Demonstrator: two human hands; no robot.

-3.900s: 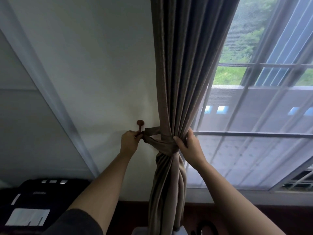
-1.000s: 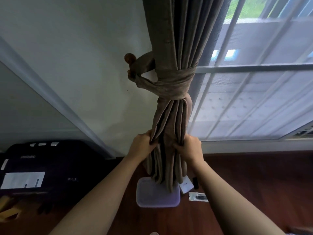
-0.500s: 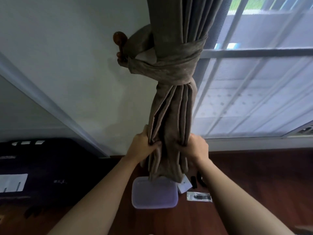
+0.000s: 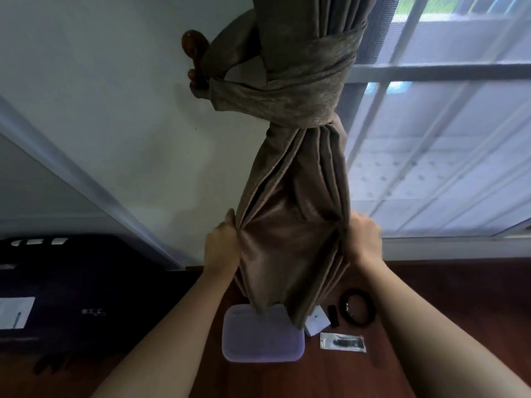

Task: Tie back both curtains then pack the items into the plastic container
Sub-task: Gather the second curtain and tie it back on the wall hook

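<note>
The curtain [image 4: 293, 225] hung between the pale wall [image 4: 115, 110] on its left and the window [image 4: 445, 139] on its right. Its hem ended low, covering the far edge of the plastic container [image 4: 263, 340] on the wooden floor [image 4: 445, 297]. Bare floor lay open to the right of the small items and in front of the container. A black case [image 4: 71, 282] filled the left side against the wall.

A white sheet [image 4: 15, 311] on the case carried marks too blurred to read, and a small white box [image 4: 316, 323] bore a blue mark, also unreadable.

A tieback band [image 4: 287, 90] wrapped the curtain high up and looped onto a wooden knob [image 4: 191, 44] on the wall. Well below the band, the left hand [image 4: 222, 239] gripped the curtain's left folds and the right hand [image 4: 365, 237] gripped its right folds, with the cloth spread between them. The container lay below the hands, between the forearms. Just to its right lay the white box, a black stick [image 4: 333, 315], a coiled black cable [image 4: 357, 310] and a clear packet [image 4: 342, 342].
</note>
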